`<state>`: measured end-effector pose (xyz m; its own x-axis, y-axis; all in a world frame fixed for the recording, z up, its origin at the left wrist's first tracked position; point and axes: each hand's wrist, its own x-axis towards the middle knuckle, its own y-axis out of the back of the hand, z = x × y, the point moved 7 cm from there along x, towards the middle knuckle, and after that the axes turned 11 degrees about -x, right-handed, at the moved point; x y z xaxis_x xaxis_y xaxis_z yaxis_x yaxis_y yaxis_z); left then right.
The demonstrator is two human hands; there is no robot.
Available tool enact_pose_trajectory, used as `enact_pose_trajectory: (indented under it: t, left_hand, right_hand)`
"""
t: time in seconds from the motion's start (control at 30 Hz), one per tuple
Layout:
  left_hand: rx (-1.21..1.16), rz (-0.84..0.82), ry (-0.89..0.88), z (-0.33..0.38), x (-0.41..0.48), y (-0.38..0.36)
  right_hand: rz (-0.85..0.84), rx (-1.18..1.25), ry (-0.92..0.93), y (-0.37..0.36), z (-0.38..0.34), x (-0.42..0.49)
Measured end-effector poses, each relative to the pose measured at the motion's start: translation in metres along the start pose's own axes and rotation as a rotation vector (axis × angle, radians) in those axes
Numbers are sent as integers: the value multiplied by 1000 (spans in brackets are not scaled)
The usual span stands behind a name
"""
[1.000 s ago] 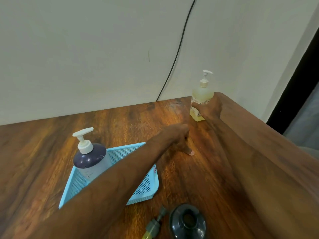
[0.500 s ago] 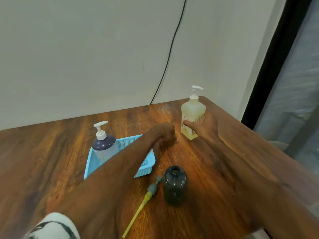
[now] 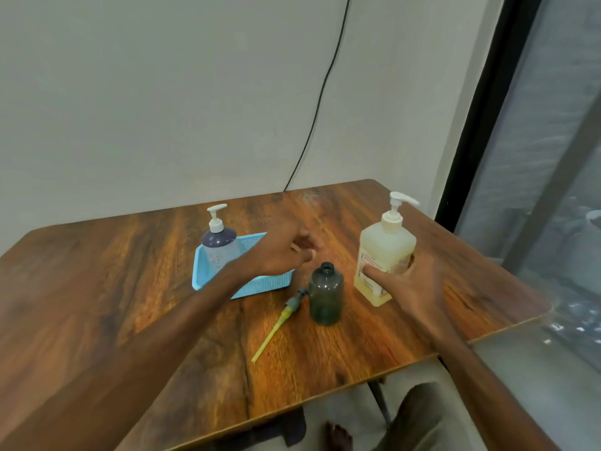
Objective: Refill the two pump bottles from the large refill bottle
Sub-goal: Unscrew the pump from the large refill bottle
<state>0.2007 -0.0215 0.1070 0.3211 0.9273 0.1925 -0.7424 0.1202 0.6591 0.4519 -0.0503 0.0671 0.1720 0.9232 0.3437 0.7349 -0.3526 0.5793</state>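
So the refill bottle (image 3: 387, 249) is gripped by the right hand (image 3: 413, 284) over by the right side of the worktop (image 3: 130, 288). The thumb is laid across the label on the front and the fingers are wrapped round the far side. The bottle is tipped a bit, and whether its base is touching the wood can't really be told. Its white pump head is screwed on.

The left hand (image 3: 279, 255) is held above the right end of the blue tray (image 3: 260, 286), fingers loosely spread, nothing held in it.

A dark bottle (image 3: 326, 296) is stood upright just left of the refill bottle, neck open. A pump (image 3: 283, 315) is laid flat just beside it, yellow tube pointed toward the near edge. A second pump bottle (image 3: 218, 245), white pump on, is stood in the tray's far left corner.

A black cable (image 3: 322, 92) is run down the wall behind.
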Motion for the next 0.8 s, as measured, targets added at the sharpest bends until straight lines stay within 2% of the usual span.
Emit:
enact_pose_trajectory:
  t: [0.1,0.23,0.33,0.63,0.8]
  left_hand:
    - [-120,-87,73,-7,-26,-21]
    - [19,-195,53,-1,-42,-46]
    - [47,-117,51,-4,-42,-54]
    - [-107,129,103,-19,-41,-55]
    - [-74,192,118,-19,-42,-57]
  right_hand:
    - [6,-47,-25,1,7,-23]
    - [12,-84,-59,-6,14,-44]
    - [17,-97,-101,-14,21,-50]
    - [49,-133,-143,-27,27,-45]
    - [48,-165,-139,-30,28,-42]
